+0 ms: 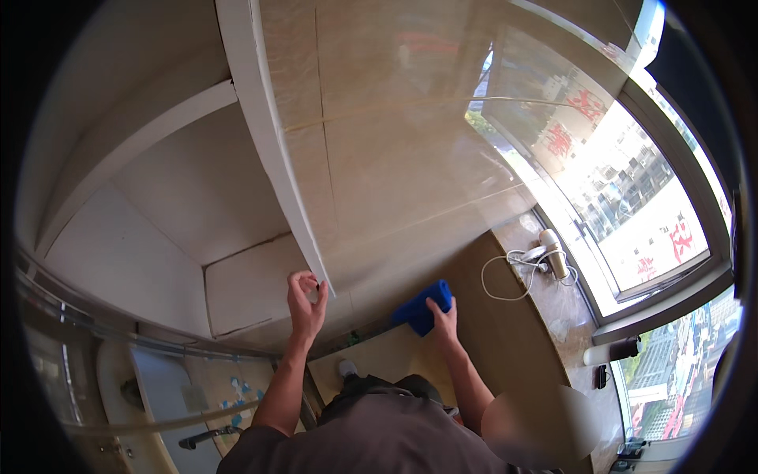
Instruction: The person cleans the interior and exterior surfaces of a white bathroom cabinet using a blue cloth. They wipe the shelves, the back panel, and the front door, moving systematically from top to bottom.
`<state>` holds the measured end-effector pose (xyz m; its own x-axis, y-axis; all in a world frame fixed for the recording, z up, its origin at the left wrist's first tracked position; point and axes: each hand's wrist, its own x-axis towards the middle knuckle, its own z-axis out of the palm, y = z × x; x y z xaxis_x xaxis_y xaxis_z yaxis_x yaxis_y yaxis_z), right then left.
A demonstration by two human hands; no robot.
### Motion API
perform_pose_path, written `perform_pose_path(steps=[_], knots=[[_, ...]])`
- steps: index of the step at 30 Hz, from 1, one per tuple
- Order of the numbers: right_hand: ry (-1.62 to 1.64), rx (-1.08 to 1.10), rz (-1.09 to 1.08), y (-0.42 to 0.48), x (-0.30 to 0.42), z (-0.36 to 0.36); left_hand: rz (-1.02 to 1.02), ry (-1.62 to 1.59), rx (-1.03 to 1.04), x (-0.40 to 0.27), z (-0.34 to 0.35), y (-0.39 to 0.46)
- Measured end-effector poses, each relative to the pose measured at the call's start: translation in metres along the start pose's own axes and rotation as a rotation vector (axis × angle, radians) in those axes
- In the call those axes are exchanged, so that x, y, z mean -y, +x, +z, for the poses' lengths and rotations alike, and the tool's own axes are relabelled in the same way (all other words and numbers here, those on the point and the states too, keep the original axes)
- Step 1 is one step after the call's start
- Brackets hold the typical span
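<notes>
My right hand (443,320) grips a blue folded cloth (421,308) in front of my body, over the floor. My left hand (307,305) is raised near the lower end of the white edge strip (278,154) of an alcove. Its fingers are curled, with the thumb close to the index fingertip. A tiny dark spot shows between those tips; whether it is a held thing cannot be made out. Left of that hand, the white-walled alcove (195,172) has a pale bottom board (254,284) with dark cracked seams.
A hair dryer (553,255) with a white cord lies on the marble windowsill (559,323) at right. A white bottle (607,354) with a dark cap is further along. A glossy tiled wall (385,160) rises ahead. At lower left are a glass shower rail (160,425) and a dark faucet (207,437).
</notes>
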<state>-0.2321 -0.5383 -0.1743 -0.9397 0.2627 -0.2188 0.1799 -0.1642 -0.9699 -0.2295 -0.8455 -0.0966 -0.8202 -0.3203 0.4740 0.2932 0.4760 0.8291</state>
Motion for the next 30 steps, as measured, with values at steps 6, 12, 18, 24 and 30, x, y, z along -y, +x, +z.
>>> perform_pose_path(steps=[6,12,18,24,30], knots=[[-0.136,-0.022,-0.463,0.036,0.093,0.041,0.194,-0.002,-0.220,-0.031,0.007,0.037],[-0.335,0.076,-1.668,0.032,0.264,0.095,0.262,0.226,-0.310,-0.075,0.014,0.072],[-0.658,0.444,-2.075,0.043,0.287,0.191,0.139,0.291,-0.516,-0.059,0.037,0.062],[-0.720,0.706,-2.161,0.042,0.295,0.185,0.236,0.474,-0.617,-0.094,0.028,0.046],[-0.878,0.683,-2.517,0.019,0.371,0.198,0.409,0.636,-0.331,-0.159,-0.038,0.081]])
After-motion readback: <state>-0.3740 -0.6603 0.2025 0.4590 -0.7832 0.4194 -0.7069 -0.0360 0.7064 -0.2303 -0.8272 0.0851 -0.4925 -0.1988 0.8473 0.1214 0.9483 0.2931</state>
